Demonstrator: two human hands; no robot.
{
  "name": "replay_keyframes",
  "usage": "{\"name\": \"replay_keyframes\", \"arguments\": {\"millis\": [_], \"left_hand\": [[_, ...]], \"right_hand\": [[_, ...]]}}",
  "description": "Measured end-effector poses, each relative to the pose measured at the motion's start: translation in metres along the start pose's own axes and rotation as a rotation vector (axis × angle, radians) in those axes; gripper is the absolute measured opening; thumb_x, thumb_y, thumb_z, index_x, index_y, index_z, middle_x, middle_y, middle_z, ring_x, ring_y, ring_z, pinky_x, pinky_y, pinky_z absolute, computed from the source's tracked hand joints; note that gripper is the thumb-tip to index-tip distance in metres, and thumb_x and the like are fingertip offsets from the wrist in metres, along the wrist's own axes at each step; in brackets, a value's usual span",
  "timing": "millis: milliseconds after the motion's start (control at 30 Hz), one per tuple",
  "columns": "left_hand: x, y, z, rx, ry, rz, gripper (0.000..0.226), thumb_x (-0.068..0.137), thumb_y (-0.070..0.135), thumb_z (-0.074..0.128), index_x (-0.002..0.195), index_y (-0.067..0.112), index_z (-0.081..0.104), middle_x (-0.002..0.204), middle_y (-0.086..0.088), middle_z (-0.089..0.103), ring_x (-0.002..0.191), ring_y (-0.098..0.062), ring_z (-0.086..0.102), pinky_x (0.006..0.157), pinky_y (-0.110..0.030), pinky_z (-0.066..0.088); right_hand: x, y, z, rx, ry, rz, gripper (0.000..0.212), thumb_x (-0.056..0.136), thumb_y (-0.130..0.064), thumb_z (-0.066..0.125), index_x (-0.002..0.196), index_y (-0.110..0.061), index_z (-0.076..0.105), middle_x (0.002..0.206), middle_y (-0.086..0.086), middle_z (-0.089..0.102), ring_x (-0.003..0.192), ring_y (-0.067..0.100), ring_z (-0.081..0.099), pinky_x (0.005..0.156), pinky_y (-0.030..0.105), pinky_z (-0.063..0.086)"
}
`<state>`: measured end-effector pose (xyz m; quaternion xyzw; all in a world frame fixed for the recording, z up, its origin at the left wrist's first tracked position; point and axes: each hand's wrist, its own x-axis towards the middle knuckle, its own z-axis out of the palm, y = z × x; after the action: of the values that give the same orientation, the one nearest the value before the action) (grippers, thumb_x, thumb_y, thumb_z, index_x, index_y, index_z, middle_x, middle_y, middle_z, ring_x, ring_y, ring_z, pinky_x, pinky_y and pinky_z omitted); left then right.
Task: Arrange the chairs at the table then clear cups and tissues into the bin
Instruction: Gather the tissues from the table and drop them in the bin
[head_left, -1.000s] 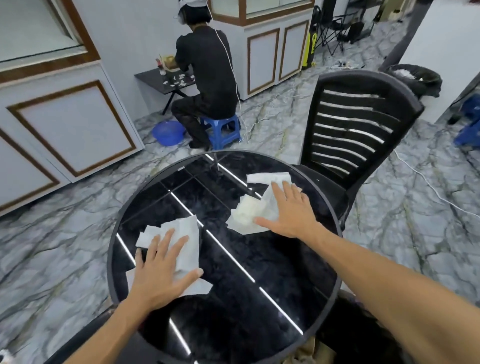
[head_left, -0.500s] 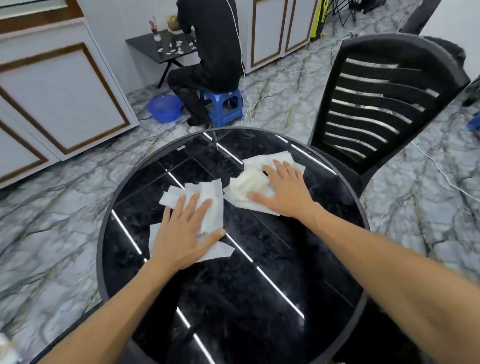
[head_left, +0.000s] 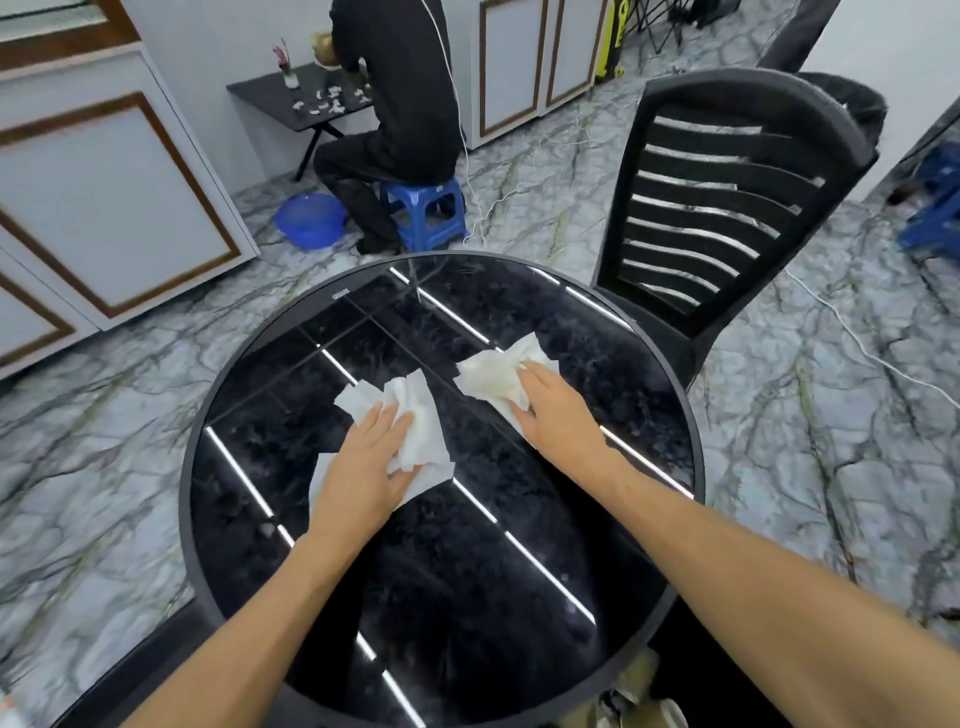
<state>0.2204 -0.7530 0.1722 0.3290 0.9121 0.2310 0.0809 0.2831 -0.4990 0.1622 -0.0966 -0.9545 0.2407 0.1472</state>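
Observation:
Two bunches of white tissues lie on the round black glass table (head_left: 244, 519). My left hand (head_left: 363, 467) presses on the left tissues (head_left: 421, 421), its fingers curling and bunching the paper. My right hand (head_left: 558, 413) curls over the right tissues (head_left: 488, 376), which are crumpled under the fingertips. A black slatted plastic chair (head_left: 727, 208) stands at the table's far right side. A black bin (head_left: 862, 104) shows partly behind the chair's top. No cups are in view.
A person in black sits on a blue stool (head_left: 423, 208) at a small dark table (head_left: 296, 101) beyond mine. A blue bowl (head_left: 310, 221) lies on the marble floor. White cabinets (head_left: 104, 208) line the left. A white cable (head_left: 857, 348) runs across the floor at right.
Both hands have slid the tissues towards the table's middle, and their fingers have curled from flat to gathering the paper. The view has tilted down and closer.

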Motion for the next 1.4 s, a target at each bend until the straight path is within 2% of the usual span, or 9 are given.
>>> {"name": "replay_keyframes", "arguments": {"millis": [133,333,500,600,733,867,1067,1200,1400], "left_hand": [[-0.014,0.010,0.007,-0.025,0.060,0.034,0.045,0.096,0.035,0.060,0.137,0.019,0.055,0.153,0.006,0.045,0.138,-0.024,0.042,0.096,-0.042,0.052],[-0.032,0.031,0.007,-0.095,0.109,0.073,0.029,0.094,0.016,0.063,0.122,0.021,0.058,0.115,0.007,0.060,0.107,-0.020,0.051,0.090,-0.030,0.050],[-0.047,0.053,0.014,-0.156,0.111,0.048,0.033,0.095,0.029,0.057,0.128,0.024,0.055,0.118,-0.004,0.063,0.111,-0.016,0.049,0.086,-0.018,0.036],[-0.053,0.066,0.019,-0.143,0.090,0.071,0.036,0.090,0.042,0.041,0.120,0.027,0.055,0.107,0.003,0.062,0.105,-0.012,0.053,0.081,-0.018,0.043],[-0.060,0.092,0.029,-0.098,0.115,0.117,0.018,0.094,0.015,0.055,0.111,0.021,0.058,0.087,0.007,0.055,0.082,-0.014,0.051,0.075,-0.026,0.045],[-0.070,0.121,0.040,-0.177,0.091,0.107,0.033,0.095,0.011,0.059,0.122,0.029,0.056,0.094,0.012,0.057,0.086,-0.012,0.054,0.071,-0.021,0.047],[-0.078,0.166,0.055,-0.239,0.059,0.172,0.042,0.095,0.011,0.059,0.134,0.027,0.054,0.120,0.010,0.062,0.107,-0.013,0.060,0.090,-0.034,0.054],[-0.083,0.198,0.068,-0.245,0.043,0.182,0.051,0.092,0.007,0.062,0.140,0.022,0.052,0.140,0.011,0.057,0.097,-0.020,0.063,0.088,-0.037,0.054],[-0.095,0.240,0.098,-0.240,0.011,0.209,0.048,0.095,0.017,0.064,0.141,0.018,0.053,0.139,0.003,0.059,0.095,-0.036,0.065,0.085,-0.032,0.056]], "right_hand": [[-0.022,-0.003,-0.012,0.042,-0.042,0.047,0.048,0.093,-0.012,0.062,0.138,-0.018,0.049,0.115,0.001,0.060,0.089,0.021,0.058,0.073,0.034,0.053],[-0.052,0.000,-0.031,0.122,-0.093,0.133,0.033,0.096,-0.016,0.055,0.128,-0.026,0.055,0.100,-0.004,0.061,0.083,0.012,0.057,0.074,0.031,0.052],[-0.080,0.010,-0.045,0.183,-0.129,0.156,0.035,0.099,-0.020,0.055,0.134,-0.025,0.053,0.109,-0.011,0.066,0.084,-0.006,0.058,0.075,0.007,0.044],[-0.097,0.019,-0.056,0.194,-0.069,0.190,0.021,0.094,-0.025,0.061,0.115,-0.023,0.063,0.094,-0.006,0.068,0.080,0.009,0.059,0.071,0.025,0.050],[-0.121,0.028,-0.076,0.224,-0.031,0.216,0.013,0.091,-0.023,0.060,0.100,-0.014,0.063,0.083,0.004,0.066,0.078,0.022,0.062,0.070,0.046,0.053],[-0.145,0.037,-0.098,0.239,0.011,0.221,0.021,0.089,-0.020,0.065,0.109,-0.014,0.065,0.088,0.002,0.068,0.081,0.020,0.063,0.072,0.042,0.054],[-0.185,0.053,-0.134,0.251,0.033,0.265,0.030,0.089,-0.016,0.067,0.119,-0.016,0.065,0.093,0.002,0.070,0.082,0.016,0.062,0.071,0.030,0.053],[-0.213,0.066,-0.153,0.267,0.077,0.286,0.034,0.090,-0.016,0.067,0.123,-0.020,0.065,0.091,-0.010,0.064,0.077,0.005,0.057,0.068,0.010,0.043],[-0.258,0.086,-0.169,0.226,0.081,0.318,0.032,0.088,-0.017,0.068,0.120,-0.019,0.065,0.089,-0.007,0.065,0.080,0.008,0.058,0.067,0.016,0.045]]}}
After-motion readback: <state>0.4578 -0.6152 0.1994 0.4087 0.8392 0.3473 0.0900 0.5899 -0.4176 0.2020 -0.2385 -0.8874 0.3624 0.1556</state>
